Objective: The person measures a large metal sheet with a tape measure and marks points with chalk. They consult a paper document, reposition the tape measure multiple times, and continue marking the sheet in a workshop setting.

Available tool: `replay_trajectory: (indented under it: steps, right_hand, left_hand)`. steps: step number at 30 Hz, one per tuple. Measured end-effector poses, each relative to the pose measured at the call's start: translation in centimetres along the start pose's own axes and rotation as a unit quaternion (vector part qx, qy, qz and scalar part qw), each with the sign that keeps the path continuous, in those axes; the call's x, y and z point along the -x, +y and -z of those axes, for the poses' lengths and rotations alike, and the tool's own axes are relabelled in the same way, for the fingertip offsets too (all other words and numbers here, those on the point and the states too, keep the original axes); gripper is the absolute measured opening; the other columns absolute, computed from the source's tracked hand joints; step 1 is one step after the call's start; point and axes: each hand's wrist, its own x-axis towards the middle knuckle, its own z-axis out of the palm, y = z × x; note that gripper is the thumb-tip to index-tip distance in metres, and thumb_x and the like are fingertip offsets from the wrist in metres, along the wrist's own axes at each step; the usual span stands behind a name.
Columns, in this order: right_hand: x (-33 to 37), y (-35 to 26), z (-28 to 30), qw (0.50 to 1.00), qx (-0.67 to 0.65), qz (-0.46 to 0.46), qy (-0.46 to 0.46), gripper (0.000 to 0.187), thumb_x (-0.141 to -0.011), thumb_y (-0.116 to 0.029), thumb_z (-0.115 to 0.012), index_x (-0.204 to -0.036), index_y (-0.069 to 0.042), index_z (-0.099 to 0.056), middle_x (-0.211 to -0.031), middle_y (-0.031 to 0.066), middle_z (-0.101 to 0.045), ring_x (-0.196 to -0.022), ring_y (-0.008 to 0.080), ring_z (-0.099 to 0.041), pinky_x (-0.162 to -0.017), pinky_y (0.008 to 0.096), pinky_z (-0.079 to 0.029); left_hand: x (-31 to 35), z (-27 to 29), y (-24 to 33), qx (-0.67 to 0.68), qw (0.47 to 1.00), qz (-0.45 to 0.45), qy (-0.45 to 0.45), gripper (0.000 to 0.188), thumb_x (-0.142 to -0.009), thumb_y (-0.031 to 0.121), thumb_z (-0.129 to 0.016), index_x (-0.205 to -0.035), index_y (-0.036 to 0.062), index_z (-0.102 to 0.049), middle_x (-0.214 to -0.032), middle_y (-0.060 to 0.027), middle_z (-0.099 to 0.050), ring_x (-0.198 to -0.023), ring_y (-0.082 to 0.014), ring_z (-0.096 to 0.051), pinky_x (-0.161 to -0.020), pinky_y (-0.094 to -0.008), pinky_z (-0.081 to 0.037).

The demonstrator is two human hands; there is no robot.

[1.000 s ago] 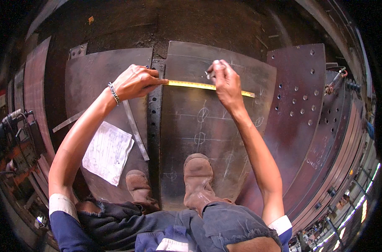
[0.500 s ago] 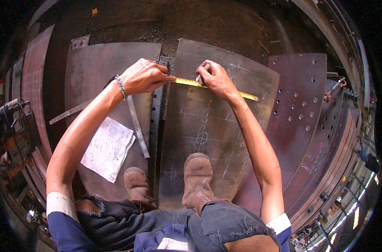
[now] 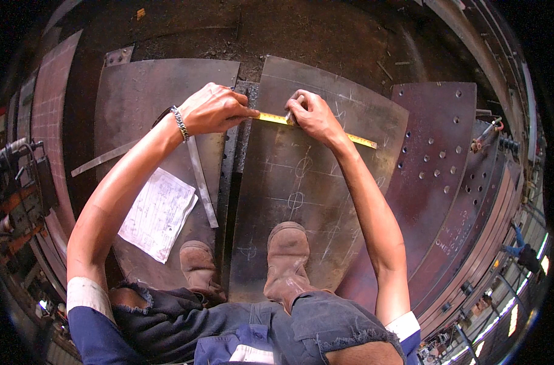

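My left hand (image 3: 215,111) is closed, its thumb and forefinger pinching the end of a yellow tape measure (image 3: 273,118) at the left edge of a dark steel plate (image 3: 271,182). The blade runs to the right across the plate and passes beneath my right hand (image 3: 313,118). Curled fingers of that right hand grip a short pale stick of chalk (image 3: 300,99), its lower end close to the tape. White crossed lines and circles mark the plate nearer to me. A dark strip with holes lies along the plate's left edge.
Left of the gap lies another steel plate (image 3: 161,85) bearing a creased paper sheet (image 3: 158,213) and a thin metal strip (image 3: 202,182). My boots (image 3: 288,255) stand on the plates. Drilled reddish plates (image 3: 432,121) lie at right. A person (image 3: 523,250) is far right.
My right hand has tipped the chalk so that its lower end sits nearer the tape. My left hand keeps its pinch; the whole view has shifted slightly.
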Motion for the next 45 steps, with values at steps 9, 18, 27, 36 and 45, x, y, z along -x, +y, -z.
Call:
replay_trajectory:
  steps: [9,18,27,36,45]
  right_hand:
    - [0.1,-0.4,-0.1,0.999,0.030,0.011,0.015,0.029,-0.094,-0.025,-0.058,-0.087,0.003,-0.062,-0.069,0.0129,-0.067,-0.066,0.0219,-0.066,-0.064,0.0374,-0.050]
    - [0.0,-0.2,-0.3,0.998,0.044,0.026,0.029,0.030,-0.093,-0.026,-0.058,-0.085,0.003,-0.062,-0.069,0.0134,-0.066,-0.066,0.0229,-0.066,-0.064,0.0372,-0.051]
    - [-0.1,-0.2,-0.4,0.998,0.047,0.027,0.033,0.028,-0.093,-0.025,-0.058,-0.086,0.003,-0.062,-0.069,0.0159,-0.065,-0.065,0.0241,-0.065,-0.062,0.0382,-0.050]
    - [0.1,-2.3,-1.5,0.919,0.127,0.266,0.263,0.018,-0.098,-0.017,-0.055,-0.095,0.000,-0.056,-0.072,0.0208,-0.064,-0.065,0.0329,-0.066,-0.058,0.0387,-0.049]
    - [0.6,-0.6,0.0,0.999,0.010,-0.012,0.043,0.025,-0.097,-0.021,-0.053,-0.089,0.000,-0.065,-0.071,0.0038,-0.063,-0.066,0.0095,-0.056,-0.061,0.0271,-0.045]
  left_hand:
    - [0.0,0.0,0.0,0.002,1.000,0.000,-0.003,0.041,-0.084,0.017,-0.067,-0.125,0.0210,-0.067,-0.083,-0.0062,-0.058,-0.074,-0.0259,-0.063,-0.068,-0.0387,-0.053]
    - [-0.1,-0.1,0.0,0.001,1.000,0.007,-0.007,0.042,-0.084,0.017,-0.067,-0.125,0.0223,-0.067,-0.081,-0.0061,-0.057,-0.074,-0.0257,-0.063,-0.068,-0.0383,-0.053]
    - [-0.1,-0.2,0.0,0.002,1.000,0.011,-0.001,0.042,-0.084,0.015,-0.066,-0.125,0.0226,-0.068,-0.080,-0.0054,-0.058,-0.072,-0.0255,-0.063,-0.066,-0.0384,-0.053]
    - [0.0,-0.3,-0.2,0.007,1.000,0.004,0.010,0.040,-0.084,0.016,-0.066,-0.124,0.0218,-0.069,-0.081,-0.0051,-0.060,-0.072,-0.0257,-0.063,-0.066,-0.0389,-0.053]
    - [-0.1,-0.2,-0.1,0.004,1.000,0.001,0.016,0.038,-0.084,0.017,-0.066,-0.122,0.0217,-0.070,-0.080,-0.0058,-0.060,-0.070,-0.0263,-0.063,-0.064,-0.0395,-0.053]
